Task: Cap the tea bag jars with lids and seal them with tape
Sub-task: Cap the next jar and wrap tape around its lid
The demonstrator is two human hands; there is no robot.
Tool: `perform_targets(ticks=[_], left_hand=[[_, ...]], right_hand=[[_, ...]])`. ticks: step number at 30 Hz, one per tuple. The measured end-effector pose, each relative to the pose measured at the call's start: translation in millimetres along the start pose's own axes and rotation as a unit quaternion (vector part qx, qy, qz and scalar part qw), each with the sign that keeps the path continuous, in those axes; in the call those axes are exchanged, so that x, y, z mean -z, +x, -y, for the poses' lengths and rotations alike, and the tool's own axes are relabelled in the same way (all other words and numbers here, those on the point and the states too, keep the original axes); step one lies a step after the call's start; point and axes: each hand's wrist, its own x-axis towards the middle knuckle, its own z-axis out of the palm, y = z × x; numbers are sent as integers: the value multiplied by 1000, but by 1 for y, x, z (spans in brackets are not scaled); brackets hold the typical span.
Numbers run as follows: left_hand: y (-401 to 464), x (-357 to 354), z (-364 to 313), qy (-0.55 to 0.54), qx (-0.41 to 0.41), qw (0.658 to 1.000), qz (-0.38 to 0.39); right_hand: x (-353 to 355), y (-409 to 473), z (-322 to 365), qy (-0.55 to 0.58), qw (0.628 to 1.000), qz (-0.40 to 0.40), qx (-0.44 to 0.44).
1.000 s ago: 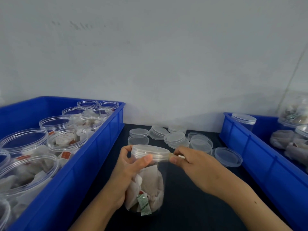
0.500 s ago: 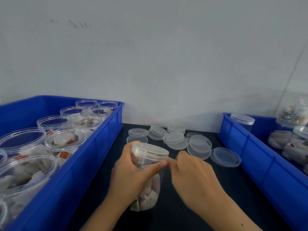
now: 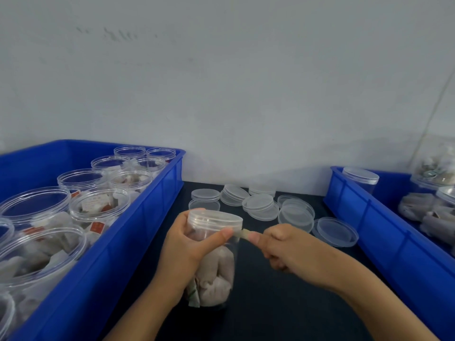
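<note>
1. The left bin point(image 3: 147, 217) sat along the left side and held many open jars of tea bags, none capped; the right bin point(image 3: 369, 217) on the right held lidded jars. Judged from that, most of the batch was not yet done.

2. The table point(image 3: 283, 303) between the bins carried a loose spread of spare lids point(image 3: 261, 205) at its far side.

3. The jar point(image 3: 214, 262) stood upright near the middle of the table, full of tea bags, with its lid point(image 3: 214, 216) already on.

4. The left hand point(image 3: 187, 244) gripped the jar's upper part, fingers curled behind it and the thumb pressed across the front just under the lid.

5. The right hand point(image 3: 283, 244) was closed, pinching the free end of the tape point(image 3: 242, 233) just right of the jar. Half a second before, it was tight against the left thumb; it had since drawn away to the right, so a short strip showed taut between thumb and pinch.

6. I judged this as the sealing step in hand: the thumb anchored the start, and the strip had yet to be wrapped round the lid seam.
</note>
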Motion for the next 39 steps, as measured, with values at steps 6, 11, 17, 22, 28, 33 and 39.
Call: perform_targets(ticks=[6, 11, 17, 22, 28, 33, 39], left_hand=[[-2, -2, 1, -37, 24, 997, 58], [-1, -3, 3, -55, 33, 995, 82], [0, -1, 3, -68, 42, 993, 90], [-2, -4, 2, -68, 55, 992, 93], [-5, -4, 1, -99, 63, 990, 83], [-8, -7, -6, -5, 16, 999, 48], [-9, -9, -11, 154, -49, 987, -2]], right_hand=[[3, 0, -5, -90, 995, -33, -15], [7, 2, -9, -104, 994, -33, -10], [2, 5, -9, -97, 994, -49, 3], [0, 7, -11, -96, 994, -55, -1], [-6, 11, -11, -79, 995, -58, -12], [-5, 9, -10, -73, 995, -63, -8], [-11, 6, -5, -71, 995, -70, -4]])
